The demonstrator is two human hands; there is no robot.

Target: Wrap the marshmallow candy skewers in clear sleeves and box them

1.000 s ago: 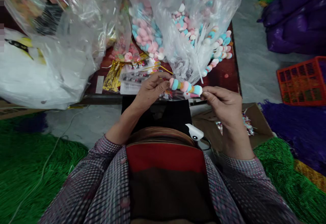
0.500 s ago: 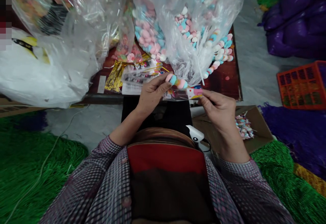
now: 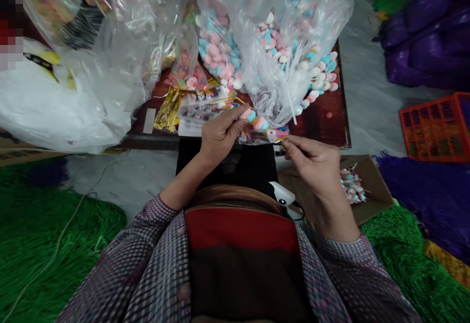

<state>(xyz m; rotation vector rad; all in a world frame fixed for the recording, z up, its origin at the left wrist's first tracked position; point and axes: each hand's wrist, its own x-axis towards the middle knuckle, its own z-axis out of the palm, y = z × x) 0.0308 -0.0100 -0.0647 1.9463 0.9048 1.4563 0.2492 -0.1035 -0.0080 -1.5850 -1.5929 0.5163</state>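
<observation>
My left hand (image 3: 222, 134) is closed, thumb against fingers, on a short skewer of pink, blue and orange soft candies (image 3: 255, 118). Just below the candies lies a small clear plastic bag (image 3: 277, 135) with a pink and white printed end. The fingertips of my right hand (image 3: 314, 159) pinch the bag's right end. Its left end runs close under my left fingers; whether they touch it is hidden. Beyond my hands, a bundle of white sticks (image 3: 293, 85) rests on a large clear bag of pastel candies (image 3: 271, 39). Flat printed bags (image 3: 200, 112) lie beside gold twist ties (image 3: 169, 112).
Several candy skewers (image 3: 323, 76) lie at the table's (image 3: 319, 129) right side. A white plastic sack (image 3: 69, 112) fills the left. By my right forearm stands a cardboard box (image 3: 376, 186) with wrapped candies. An orange crate (image 3: 435, 127) and purple bundles (image 3: 418, 39) are farther right.
My right fingertips have shifted slightly left and down along the bag's printed end. The candy skewer has tilted a little, its right end lower. The view has moved slightly.
</observation>
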